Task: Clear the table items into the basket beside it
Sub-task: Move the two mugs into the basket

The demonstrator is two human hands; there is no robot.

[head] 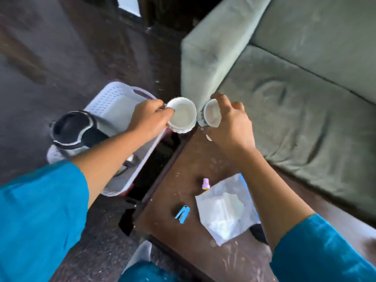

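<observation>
Left hand (150,119) pinching the rim of a white bowl (182,116) at frame centre, over the basket (105,100) edge, right hand (230,123) curled round a cup (210,115) beside it, blue stapler (182,214) and bag (225,208) on the table (179,163), lower centre.

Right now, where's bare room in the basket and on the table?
Basket: far end is bare, from its perforated wall to the kettle. Near end is crowded: kettle, plus something metallic under the left forearm. Table: bare stretch between the cup in the right hand and the pink bottle; the middle is crowded with bottle, blue stapler and white bag.
</observation>
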